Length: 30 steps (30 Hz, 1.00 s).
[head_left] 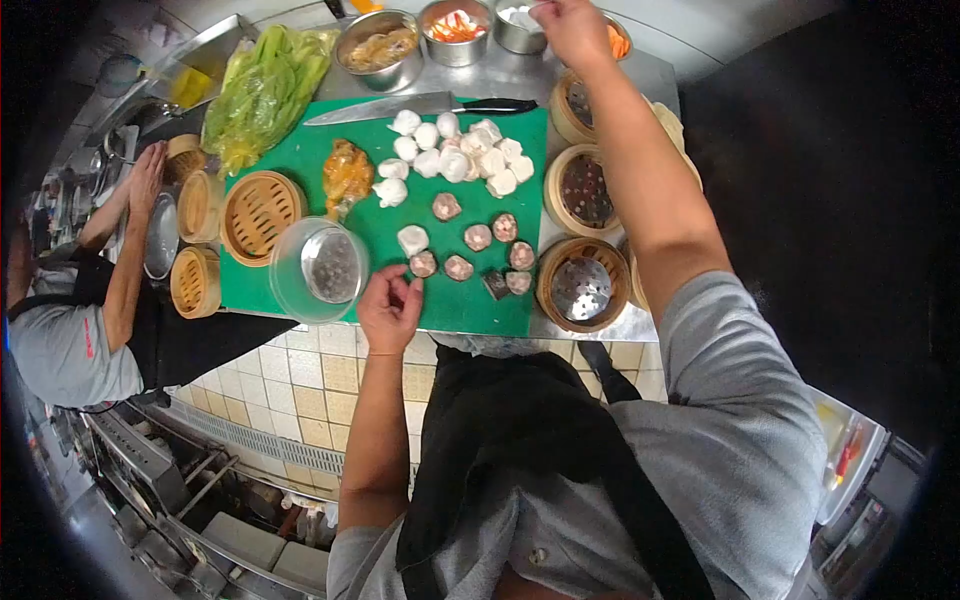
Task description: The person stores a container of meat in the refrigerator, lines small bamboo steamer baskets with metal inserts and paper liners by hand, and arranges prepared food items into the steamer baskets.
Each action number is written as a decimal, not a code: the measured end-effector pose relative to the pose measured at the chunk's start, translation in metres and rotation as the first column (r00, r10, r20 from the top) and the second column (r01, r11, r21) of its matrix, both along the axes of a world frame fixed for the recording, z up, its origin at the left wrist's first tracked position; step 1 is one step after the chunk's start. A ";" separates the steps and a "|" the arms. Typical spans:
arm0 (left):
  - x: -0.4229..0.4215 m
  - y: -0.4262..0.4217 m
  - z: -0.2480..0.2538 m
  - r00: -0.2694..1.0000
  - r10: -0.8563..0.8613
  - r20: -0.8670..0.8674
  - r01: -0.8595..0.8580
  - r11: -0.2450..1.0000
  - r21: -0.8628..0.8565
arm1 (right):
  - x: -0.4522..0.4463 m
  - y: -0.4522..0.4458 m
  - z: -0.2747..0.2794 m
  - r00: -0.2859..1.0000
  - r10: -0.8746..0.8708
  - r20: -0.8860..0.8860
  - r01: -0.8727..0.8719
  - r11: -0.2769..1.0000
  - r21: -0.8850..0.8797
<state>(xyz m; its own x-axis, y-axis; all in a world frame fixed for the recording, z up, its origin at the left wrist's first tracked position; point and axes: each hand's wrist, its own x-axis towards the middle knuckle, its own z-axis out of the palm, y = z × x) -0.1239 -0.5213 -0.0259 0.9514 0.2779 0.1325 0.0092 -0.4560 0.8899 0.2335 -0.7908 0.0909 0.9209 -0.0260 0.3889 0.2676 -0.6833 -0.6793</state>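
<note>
My left hand (390, 308) rests at the front edge of the green cutting board (400, 235), its fingertips beside a round filled piece (423, 263); the fingers are partly curled and whether they pinch anything is unclear. Up at the back, my right hand (572, 32) reaches over a metal container with white contents (520, 20); its fingertips are cut off by the frame edge. White balls and pieces (454, 163) lie in the board's upper middle, with several dark-rimmed filled pieces (478, 237) below them. An orange-brown mass in plastic (346, 172) sits left of the white balls.
A knife (380, 108) lies along the board's back edge. Bamboo steamers (262, 216) stand left and right, near a clear plastic tub (320, 268). Leafy greens in a bag (268, 95) and metal containers (380, 52) line the back. A co-worker (75, 350) stands at the left.
</note>
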 end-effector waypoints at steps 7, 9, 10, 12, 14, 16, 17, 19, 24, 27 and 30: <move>0.002 0.001 -0.003 0.999 -0.020 0.046 0.019 0.999 0.033 | -0.135 -0.084 0.012 0.842 0.178 -0.509 0.135 0.845 0.518; 0.002 0.002 -0.002 0.999 -0.031 0.029 0.030 0.998 0.058 | -0.155 -0.103 -0.020 0.800 0.217 -0.560 0.166 0.816 0.553; 0.002 0.004 -0.006 0.999 -0.033 0.034 0.032 0.998 0.047 | -0.160 -0.111 -0.039 0.794 0.221 -0.567 0.163 0.820 0.548; 0.001 0.003 -0.006 1.000 -0.027 0.012 0.026 0.999 0.037 | -0.168 -0.117 -0.063 0.786 0.223 -0.577 0.165 0.823 0.544; 0.003 0.001 -0.001 0.999 -0.032 0.034 0.029 0.997 0.067 | -0.173 -0.114 -0.073 0.809 0.093 -0.580 0.079 0.961 0.264; 0.002 0.001 -0.003 0.998 -0.029 0.061 0.025 0.998 0.061 | -0.179 -0.107 -0.072 0.846 0.034 -0.531 0.050 0.988 0.143; 0.002 0.002 -0.005 0.998 -0.028 0.061 0.024 0.998 0.062 | -0.181 -0.103 -0.066 0.882 -0.014 -0.470 0.025 1.000 0.018; 0.002 0.003 -0.009 0.999 -0.016 0.033 0.014 0.999 0.044 | -0.181 -0.102 -0.055 0.893 -0.003 -0.450 -0.020 0.999 -0.046; 0.003 -0.002 0.000 0.999 -0.001 0.034 0.000 0.999 0.054 | -0.171 -0.098 -0.007 0.888 -0.039 -0.459 -0.086 0.965 -0.250; 0.003 -0.001 -0.001 1.000 0.010 0.026 -0.011 0.999 0.047 | -0.129 -0.096 -0.002 0.956 0.018 -0.294 -0.103 0.955 -0.279; 0.003 -0.002 0.001 1.000 0.014 0.018 -0.016 0.997 0.077 | -0.072 -0.073 0.000 0.970 0.053 -0.238 -0.146 0.909 -0.390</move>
